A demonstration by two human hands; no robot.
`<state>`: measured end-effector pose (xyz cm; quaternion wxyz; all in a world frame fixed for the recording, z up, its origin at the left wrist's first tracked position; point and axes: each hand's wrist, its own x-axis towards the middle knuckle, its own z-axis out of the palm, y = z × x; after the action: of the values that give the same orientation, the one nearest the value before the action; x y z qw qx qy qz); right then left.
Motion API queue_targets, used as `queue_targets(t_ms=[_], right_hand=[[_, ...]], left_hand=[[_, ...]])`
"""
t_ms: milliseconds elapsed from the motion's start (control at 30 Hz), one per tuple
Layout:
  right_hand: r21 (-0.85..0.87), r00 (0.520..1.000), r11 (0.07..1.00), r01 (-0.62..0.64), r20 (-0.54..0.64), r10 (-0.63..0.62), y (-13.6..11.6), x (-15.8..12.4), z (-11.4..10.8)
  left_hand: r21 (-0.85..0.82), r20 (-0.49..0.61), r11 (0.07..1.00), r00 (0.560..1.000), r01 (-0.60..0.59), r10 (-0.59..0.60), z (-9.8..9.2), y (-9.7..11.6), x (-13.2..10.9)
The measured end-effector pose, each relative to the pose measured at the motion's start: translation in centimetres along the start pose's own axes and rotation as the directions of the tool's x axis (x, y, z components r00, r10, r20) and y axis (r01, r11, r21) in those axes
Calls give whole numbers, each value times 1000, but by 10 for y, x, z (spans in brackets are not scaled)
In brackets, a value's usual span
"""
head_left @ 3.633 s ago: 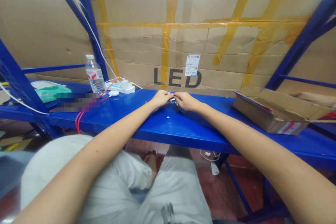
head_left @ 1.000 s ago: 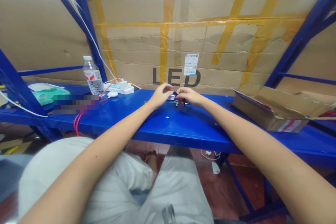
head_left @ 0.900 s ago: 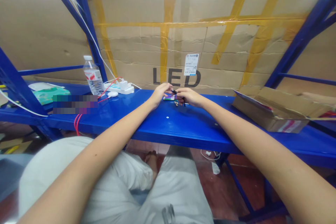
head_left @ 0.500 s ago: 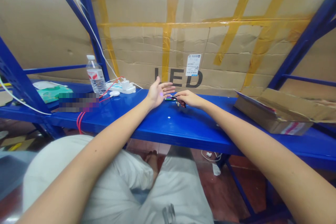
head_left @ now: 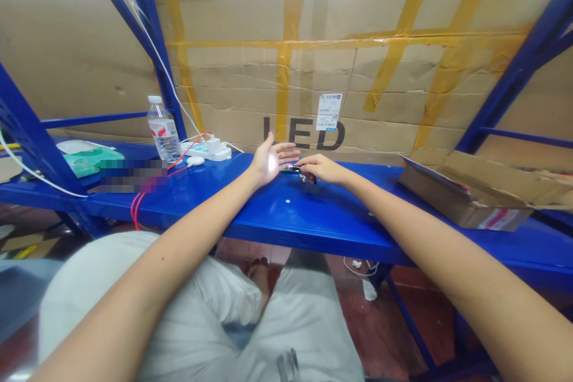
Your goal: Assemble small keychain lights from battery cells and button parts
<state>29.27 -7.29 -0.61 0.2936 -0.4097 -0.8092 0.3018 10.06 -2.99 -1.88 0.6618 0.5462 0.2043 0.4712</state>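
Note:
My right hand (head_left: 326, 169) is closed around a small, slim flashlight (head_left: 292, 168) with a dark body and a bit of green near its front. Small metal pieces, perhaps keys or a chain, dangle (head_left: 304, 178) beneath it. Its front end points left, at my left hand (head_left: 267, 162). That hand is open, palm toward the flashlight, fingers stretched out to the right and thumb up. A bright white spot of light (head_left: 273, 162) falls on the palm. Both hands are just above the blue shelf (head_left: 268, 215). My right fingers partly hide the flashlight.
A water bottle (head_left: 163, 129), a white power strip (head_left: 206, 149) with cables and a green tissue pack (head_left: 92, 161) are to the left. On the right lies an open cardboard box (head_left: 465, 194). A large taped carton (head_left: 242, 83) marked LED stands behind the shelf.
The light on my left palm has gone from a faint purple glow to a bright white spot. Both hands have stayed nearly in place.

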Motion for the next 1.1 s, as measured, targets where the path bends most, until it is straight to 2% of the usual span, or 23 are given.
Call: queue_targets(t_ms=[333,1100], right_hand=[[-56,1000,998,14,2,-14,-5,-3,1],[-53,1000,998,30,-1,-30,-5,-2,-1]], left_hand=[[5,4,1000,1000,0,0,1,0,-1],[5,18,1000,1000,4,-4,2,1,-2]])
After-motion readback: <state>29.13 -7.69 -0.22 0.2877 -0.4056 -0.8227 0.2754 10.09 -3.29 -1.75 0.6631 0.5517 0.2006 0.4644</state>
